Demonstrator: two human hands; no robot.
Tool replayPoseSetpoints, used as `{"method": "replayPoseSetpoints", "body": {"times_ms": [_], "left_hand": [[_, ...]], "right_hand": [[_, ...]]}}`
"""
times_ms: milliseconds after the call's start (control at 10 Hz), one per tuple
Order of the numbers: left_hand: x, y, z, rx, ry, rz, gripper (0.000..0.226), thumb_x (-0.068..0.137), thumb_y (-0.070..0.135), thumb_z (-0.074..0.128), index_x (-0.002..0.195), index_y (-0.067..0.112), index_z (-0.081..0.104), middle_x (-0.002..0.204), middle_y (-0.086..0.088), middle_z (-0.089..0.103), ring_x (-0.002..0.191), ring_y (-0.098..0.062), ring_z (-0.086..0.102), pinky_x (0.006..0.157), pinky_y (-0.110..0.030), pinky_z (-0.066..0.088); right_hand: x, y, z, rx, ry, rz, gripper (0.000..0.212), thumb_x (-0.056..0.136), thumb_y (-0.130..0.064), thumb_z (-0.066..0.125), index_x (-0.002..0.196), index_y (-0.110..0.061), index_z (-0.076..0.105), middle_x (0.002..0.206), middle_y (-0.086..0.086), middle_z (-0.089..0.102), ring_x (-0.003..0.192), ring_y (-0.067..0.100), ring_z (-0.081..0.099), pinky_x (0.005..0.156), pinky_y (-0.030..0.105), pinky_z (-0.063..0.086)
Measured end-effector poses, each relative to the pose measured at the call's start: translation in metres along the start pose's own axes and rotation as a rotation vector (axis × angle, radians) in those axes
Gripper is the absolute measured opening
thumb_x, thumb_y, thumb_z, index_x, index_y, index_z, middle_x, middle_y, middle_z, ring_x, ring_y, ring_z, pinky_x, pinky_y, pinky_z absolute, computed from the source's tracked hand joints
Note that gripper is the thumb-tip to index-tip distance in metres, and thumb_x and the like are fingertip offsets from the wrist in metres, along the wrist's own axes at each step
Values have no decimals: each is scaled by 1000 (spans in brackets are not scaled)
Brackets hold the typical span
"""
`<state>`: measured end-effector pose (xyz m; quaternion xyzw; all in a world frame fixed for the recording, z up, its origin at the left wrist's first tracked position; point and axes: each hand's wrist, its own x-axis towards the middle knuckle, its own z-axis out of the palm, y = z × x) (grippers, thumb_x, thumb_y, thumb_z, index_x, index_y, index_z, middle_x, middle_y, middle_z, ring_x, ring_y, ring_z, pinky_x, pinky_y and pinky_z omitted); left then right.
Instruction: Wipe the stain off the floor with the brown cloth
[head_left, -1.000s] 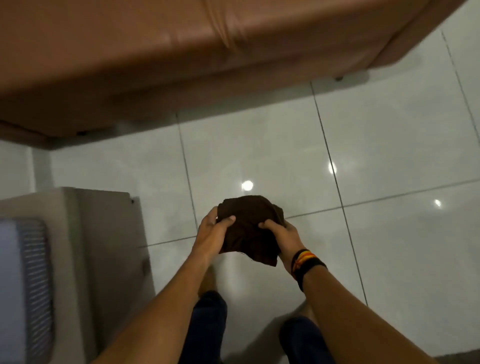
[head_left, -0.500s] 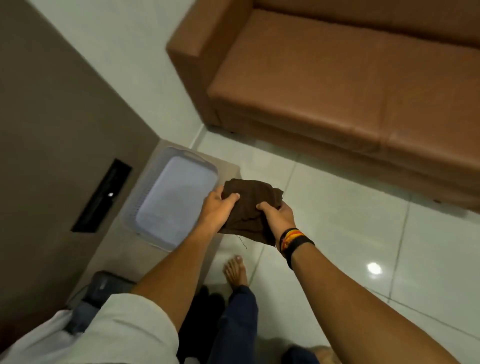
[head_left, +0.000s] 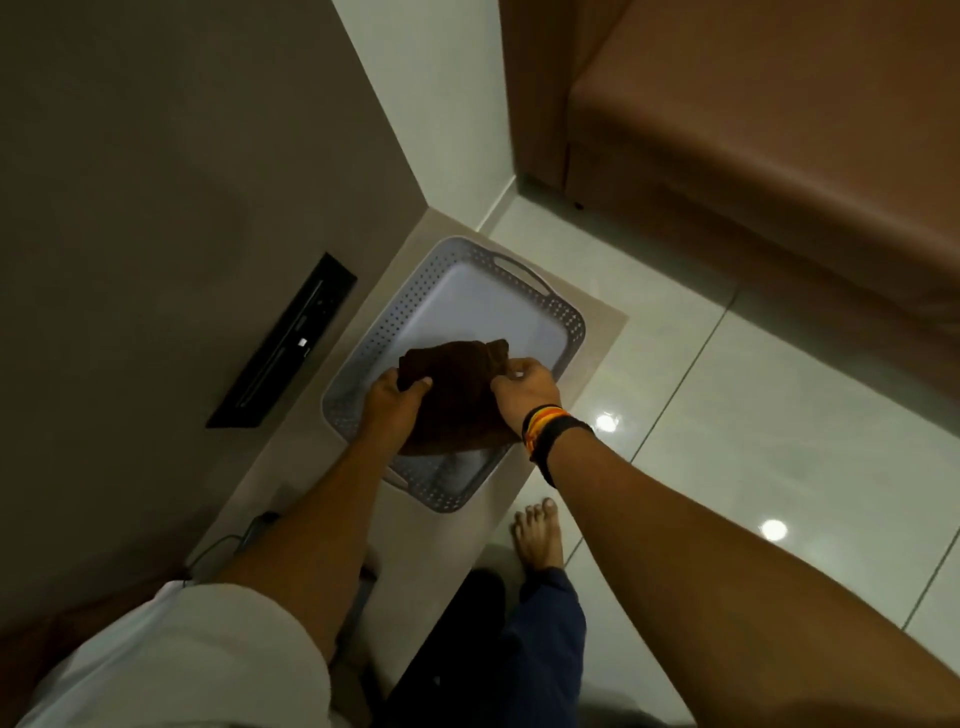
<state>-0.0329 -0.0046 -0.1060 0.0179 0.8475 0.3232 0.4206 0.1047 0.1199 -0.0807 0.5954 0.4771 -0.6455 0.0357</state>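
Note:
The brown cloth (head_left: 452, 395) is bunched between both hands, over the near half of a grey perforated tray (head_left: 563, 322). My left hand (head_left: 392, 402) grips its left side with the thumb on top. My right hand (head_left: 524, 387), with banded bracelets at the wrist, pinches the cloth's right edge. Whether the cloth rests on the tray bottom or hangs just above it I cannot tell. No stain shows on the white glossy floor tiles (head_left: 727, 415).
The tray sits on a low beige ledge (head_left: 592, 374) along a dark wall with a black slot panel (head_left: 283, 345). A brown sofa (head_left: 753, 130) stands at the upper right. My bare foot (head_left: 537, 535) is on the floor beside the ledge.
The view has swung left from the floor and sofa to the wall ledge. Both hands have carried the cloth from above the floor to over the grey tray.

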Motion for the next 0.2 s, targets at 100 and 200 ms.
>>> {"method": "replayPoseSetpoints", "body": {"times_ms": [100, 200], "left_hand": [[-3, 10, 7, 78, 31, 8, 45, 103, 15, 60, 146, 5, 53, 142, -21, 62, 130, -39, 60, 105, -42, 50], [-15, 23, 18, 193, 164, 141, 61, 103, 14, 57, 159, 8, 36, 157, -22, 50, 143, -41, 51, 117, -49, 44]], "right_hand": [[5, -6, -11, 23, 0, 19, 44, 95, -17, 62, 138, -14, 54, 136, 13, 63, 121, 33, 63, 108, 39, 51], [-17, 5, -41, 67, 31, -20, 40, 96, -13, 64, 135, -15, 57, 130, 7, 66, 113, 27, 65, 99, 33, 53]]}}
